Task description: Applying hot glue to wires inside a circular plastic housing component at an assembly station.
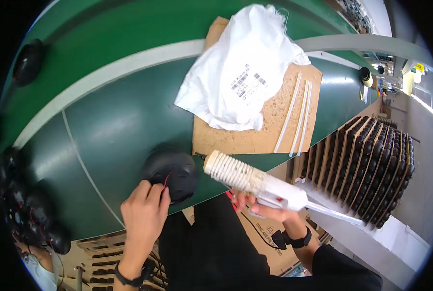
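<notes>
A black, rounded, dome-like part (pixel 182 169) lies on the green table near its front edge. My left hand (pixel 144 206) reaches over its near left side, thumb and fingers pinched on a thin red wire (pixel 167 179) that rises from the part. In my right hand (pixel 270 210) is a white hot glue gun (pixel 258 184), held by its handle with the fingers wrapped round it. Its ribbed front and dark nozzle (pixel 200 155) point left, just right of the black part and seemingly apart from it. A clear glue stick (pixel 333 213) protrudes from the gun's rear.
Beyond the gun, a cardboard sheet (pixel 211 140) carries a white plastic bag (pixel 231 72) and several glue sticks (pixel 301 116). More black parts (pixel 44 208) crowd the left, by another person's arm (pixel 39 257). A layered stack of black parts (pixel 367 165) stands right. One black part (pixel 28 63) sits far left.
</notes>
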A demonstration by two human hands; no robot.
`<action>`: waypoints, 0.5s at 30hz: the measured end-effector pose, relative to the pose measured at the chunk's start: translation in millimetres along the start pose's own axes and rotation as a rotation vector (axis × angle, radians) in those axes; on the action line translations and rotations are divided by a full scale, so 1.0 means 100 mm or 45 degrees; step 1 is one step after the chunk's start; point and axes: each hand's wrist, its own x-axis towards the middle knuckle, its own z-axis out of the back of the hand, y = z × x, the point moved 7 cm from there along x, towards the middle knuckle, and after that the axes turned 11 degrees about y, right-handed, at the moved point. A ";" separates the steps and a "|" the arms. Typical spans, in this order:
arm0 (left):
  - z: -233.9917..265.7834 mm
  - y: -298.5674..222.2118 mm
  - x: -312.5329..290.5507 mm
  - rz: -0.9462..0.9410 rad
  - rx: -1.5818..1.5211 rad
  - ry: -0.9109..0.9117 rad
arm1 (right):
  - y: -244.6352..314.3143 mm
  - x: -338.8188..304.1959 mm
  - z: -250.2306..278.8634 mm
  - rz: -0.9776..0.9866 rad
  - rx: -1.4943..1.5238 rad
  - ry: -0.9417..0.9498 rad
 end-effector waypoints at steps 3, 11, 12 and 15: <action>0.12 -0.02 0.17 -0.045 -0.187 0.036 | 0.00 -0.13 0.11 -0.115 -0.234 -0.025; 0.19 0.30 0.58 -0.070 -0.545 0.129 | 0.14 -0.03 -0.05 -0.161 -0.641 -0.062; 0.20 0.29 0.63 -0.167 -0.680 0.165 | 0.08 -0.08 -0.07 -0.207 -0.626 -0.104; 0.05 0.30 0.76 -0.217 -0.973 0.250 | 0.08 -0.04 -0.19 -0.271 -0.739 -0.108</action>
